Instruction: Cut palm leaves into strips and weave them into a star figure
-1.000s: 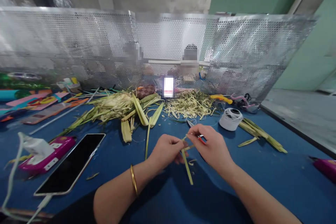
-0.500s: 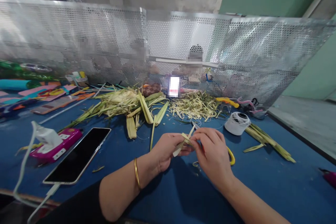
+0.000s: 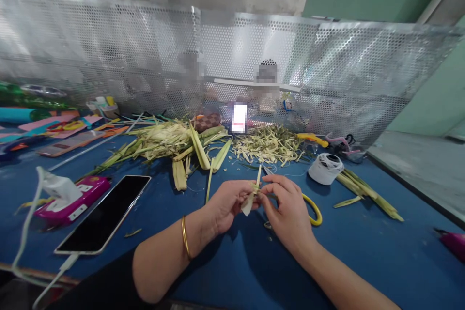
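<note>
Leaf strips (image 3: 247, 205), pale and crossed over one another, are held above the near middle of the blue table (image 3: 225, 271). They are gripped on the left side by the left hand (image 3: 230, 203), between thumb and curled fingers, and are pinched near the crossing by the thumb and forefinger of the right hand (image 3: 288, 210). The hands are brought close together; whether their fingertips are touching cannot be told. One narrow end is pointed toward the far side, and a broader end is turned toward the near side. A gold bracelet (image 3: 185, 237) is worn on the left wrist. Scissors (image 3: 318, 214) with a yellow handle are partly hidden by the right hand. A white thread spool (image 3: 325, 169) is placed farther right, with leaf stalks (image 3: 374, 196) laid just beside it. On the far side, a leaf heap (image 3: 160, 140) is piled left of the shredded leaf (image 3: 269, 145). At the near left, a phone (image 3: 105, 215) is set beside a magenta power strip (image 3: 96, 186).
</note>
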### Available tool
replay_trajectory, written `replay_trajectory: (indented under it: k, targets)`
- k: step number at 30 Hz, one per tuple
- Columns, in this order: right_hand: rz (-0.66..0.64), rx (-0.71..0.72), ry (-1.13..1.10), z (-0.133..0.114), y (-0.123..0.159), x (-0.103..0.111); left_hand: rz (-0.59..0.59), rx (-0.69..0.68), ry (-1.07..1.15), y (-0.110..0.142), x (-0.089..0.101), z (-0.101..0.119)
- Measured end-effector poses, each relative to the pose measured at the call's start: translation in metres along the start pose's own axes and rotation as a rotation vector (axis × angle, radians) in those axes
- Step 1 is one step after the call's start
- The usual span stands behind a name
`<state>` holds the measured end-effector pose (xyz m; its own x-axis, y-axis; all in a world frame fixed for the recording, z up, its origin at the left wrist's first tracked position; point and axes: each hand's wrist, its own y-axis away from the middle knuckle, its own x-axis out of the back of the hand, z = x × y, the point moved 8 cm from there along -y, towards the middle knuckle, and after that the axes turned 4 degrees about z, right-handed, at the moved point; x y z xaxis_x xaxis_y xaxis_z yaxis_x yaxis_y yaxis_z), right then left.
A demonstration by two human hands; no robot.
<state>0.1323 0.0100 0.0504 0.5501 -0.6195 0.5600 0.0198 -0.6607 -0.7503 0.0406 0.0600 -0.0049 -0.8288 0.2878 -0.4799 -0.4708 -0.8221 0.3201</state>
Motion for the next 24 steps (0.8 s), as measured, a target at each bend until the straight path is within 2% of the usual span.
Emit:
replay_trajectory:
  k: [3, 5, 8, 11, 14, 17, 20, 22, 24]
  targets:
    - [-0.012, -0.008, -0.001, 0.001, 0.0, -0.001, 0.002, -0.025, -0.035, -0.002, 0.003, -0.002]
    - [0.005, 0.036, 0.029, -0.003, -0.002, 0.003, 0.016, -0.031, -0.038, -0.004, 0.006, -0.003]
    - [-0.038, 0.249, 0.082, -0.022, -0.002, 0.003, 0.008, -0.038, -0.033, -0.005, 0.007, -0.003]
    - [-0.184, 0.497, 0.149, -0.042, 0.006, -0.007, -0.023, -0.047, -0.049, -0.006, 0.005, -0.003]
    - [-0.264, 0.574, 0.223, -0.045, 0.012, -0.016, -0.032, -0.045, -0.051, -0.006, 0.005, -0.004]
    - [-0.186, 0.459, 0.129, -0.037, 0.006, -0.008, -0.014, -0.03, -0.055, -0.005, 0.005, -0.005]
    - [-0.05, 0.169, 0.008, -0.012, -0.004, 0.005, 0.002, -0.011, -0.102, -0.003, 0.006, -0.006]
    - [-0.049, -0.027, -0.011, 0.006, -0.006, 0.005, 0.002, 0.001, -0.13, -0.002, 0.006, -0.006]
    - [-0.107, -0.179, -0.013, 0.02, -0.004, -0.001, -0.002, 0.012, -0.146, -0.002, 0.006, -0.006]
